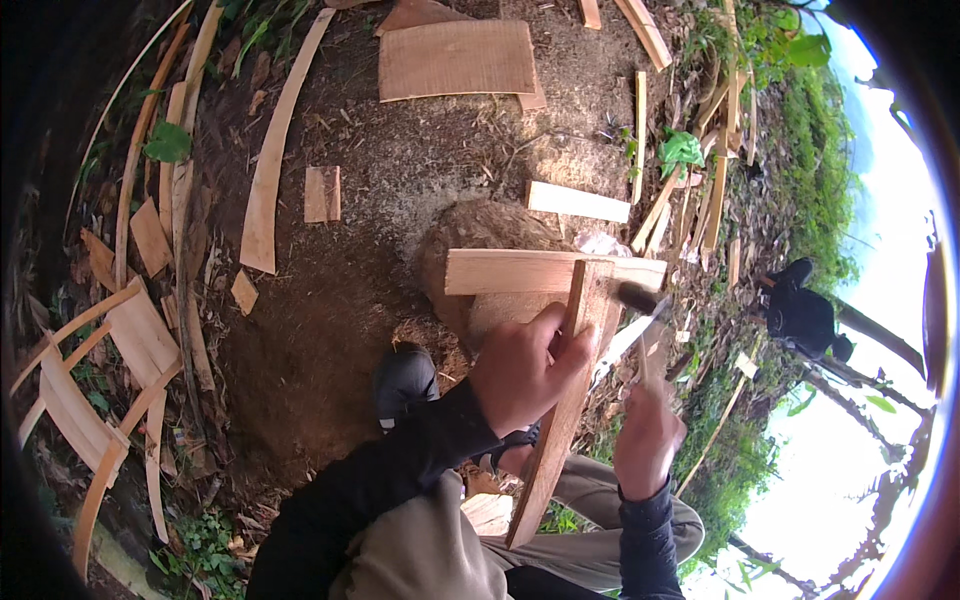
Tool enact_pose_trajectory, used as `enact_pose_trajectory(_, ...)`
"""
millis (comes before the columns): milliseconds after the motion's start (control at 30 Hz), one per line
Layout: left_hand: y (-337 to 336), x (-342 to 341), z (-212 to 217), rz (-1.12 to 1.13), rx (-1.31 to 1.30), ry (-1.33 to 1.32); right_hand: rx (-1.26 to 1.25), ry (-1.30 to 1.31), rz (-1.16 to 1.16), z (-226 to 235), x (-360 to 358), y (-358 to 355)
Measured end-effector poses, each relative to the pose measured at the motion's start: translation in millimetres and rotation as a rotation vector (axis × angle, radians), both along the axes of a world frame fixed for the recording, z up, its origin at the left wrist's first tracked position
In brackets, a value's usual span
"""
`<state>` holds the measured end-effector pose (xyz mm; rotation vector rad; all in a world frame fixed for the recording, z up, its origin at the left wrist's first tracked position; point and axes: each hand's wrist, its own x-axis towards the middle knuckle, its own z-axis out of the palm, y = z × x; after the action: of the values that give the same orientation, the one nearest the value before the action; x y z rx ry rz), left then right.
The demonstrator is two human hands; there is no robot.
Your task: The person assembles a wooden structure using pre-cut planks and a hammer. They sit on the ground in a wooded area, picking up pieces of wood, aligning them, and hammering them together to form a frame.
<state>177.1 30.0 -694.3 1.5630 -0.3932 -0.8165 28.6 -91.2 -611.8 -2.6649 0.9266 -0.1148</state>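
Note:
My left hand [520, 370] is closed round the upper part of a long wooden slat [552, 455], its thumb pressed on the face. The slat slopes down toward my legs, its far end lying over a crosswise board [510, 271]. Under that board is a rough brown block [445, 245], which may be a stump or a stone. A hammer [638, 297] is gripped by its handle in my right hand [648, 440], with the dark head just right of the slat's far end. Whether a nail stands there cannot be made out.
Beyond the block lie a short pale board [577, 201] and a wide board [458, 62]. A long strip [285, 150] and a small piece [322, 194] lie on the soil at left, near a slatted wooden frame [145, 325]. A dark bag-like object [800, 312] sits at right.

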Motion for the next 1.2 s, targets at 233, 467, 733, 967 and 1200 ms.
enact_pose_trajectory(233,-1,-2,1,-0.008,0.036,-0.036,0.055,-0.316,-0.091,-5,-7,-1)
enact_pose_trajectory(467,1,-2,2,-0.003,0.029,-0.033,0.133,-0.253,-0.062,12,6,-1)
enact_pose_trajectory(733,0,-3,-1,0.022,0.026,-0.060,0.073,0.047,0.043,0,8,5)
enact_pose_trajectory(967,-3,-6,4,-0.046,-0.039,-0.295,0.376,-0.342,-0.293,-20,-1,20)
enact_pose_trajectory(1200,-8,-8,8,-0.009,-0.115,-0.429,0.465,-0.287,-0.242,-34,-8,28)
